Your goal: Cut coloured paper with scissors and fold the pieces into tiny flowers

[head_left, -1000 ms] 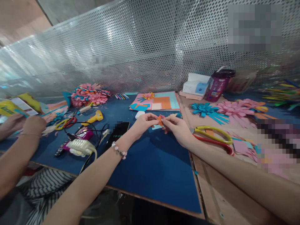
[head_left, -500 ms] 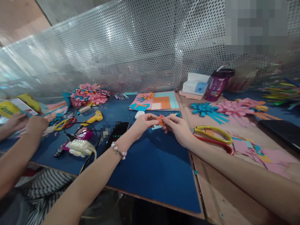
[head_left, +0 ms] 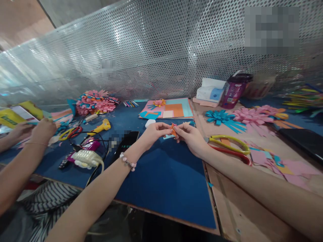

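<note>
Over the blue table top, my left hand and my right hand meet fingertip to fingertip. Between them they pinch a small orange paper piece with a bit of pink at its top; the fingers partly cover it. A pale blue scrap shows just below the left fingertips. Close by my right wrist lie scissors with one yellow and one red handle. Behind the hands is a stack of coloured paper with a pink paper flower on it.
On the right are a blue paper flower, pink paper flowers, a purple cup and a tissue pack. Left of my arm lie a phone, a yellow glue gun and cables. A co-worker's hands handle paper at far left.
My hands stay nearly in place, and the orange paper piece has turned slightly between my fingertips. The co-worker's hand at the left has moved a little to the right and up.
</note>
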`<state>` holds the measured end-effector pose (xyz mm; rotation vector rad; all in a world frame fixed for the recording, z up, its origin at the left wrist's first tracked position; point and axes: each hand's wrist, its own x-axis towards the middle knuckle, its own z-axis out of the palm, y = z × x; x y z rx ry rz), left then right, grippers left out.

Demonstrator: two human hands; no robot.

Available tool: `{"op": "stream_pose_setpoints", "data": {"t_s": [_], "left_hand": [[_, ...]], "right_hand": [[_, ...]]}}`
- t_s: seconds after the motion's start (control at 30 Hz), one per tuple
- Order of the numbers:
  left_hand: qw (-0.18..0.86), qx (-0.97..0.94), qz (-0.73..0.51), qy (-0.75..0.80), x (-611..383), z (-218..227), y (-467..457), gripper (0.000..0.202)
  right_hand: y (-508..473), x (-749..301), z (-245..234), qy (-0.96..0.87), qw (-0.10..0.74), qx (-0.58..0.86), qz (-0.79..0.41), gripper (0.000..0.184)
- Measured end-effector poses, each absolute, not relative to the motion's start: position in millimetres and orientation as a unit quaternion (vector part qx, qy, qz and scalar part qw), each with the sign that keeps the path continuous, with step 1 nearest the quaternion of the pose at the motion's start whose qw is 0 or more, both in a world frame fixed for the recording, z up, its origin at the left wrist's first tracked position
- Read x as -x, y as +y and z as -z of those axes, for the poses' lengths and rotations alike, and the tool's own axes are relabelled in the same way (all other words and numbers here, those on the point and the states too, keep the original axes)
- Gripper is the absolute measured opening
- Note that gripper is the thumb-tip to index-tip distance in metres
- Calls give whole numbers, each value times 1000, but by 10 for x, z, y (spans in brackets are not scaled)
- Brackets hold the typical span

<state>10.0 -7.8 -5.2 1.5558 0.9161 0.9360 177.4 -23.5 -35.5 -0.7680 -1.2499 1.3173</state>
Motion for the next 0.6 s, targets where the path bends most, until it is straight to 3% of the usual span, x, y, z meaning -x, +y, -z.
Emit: {"op": "stream_pose_setpoints", "data": {"t_s": [0.6], "left_hand": [[522,-652,-389,388,-117,69,-76,29]], "right_hand": [[-243,-1761,347,-530,563,367,-517,28]]}}
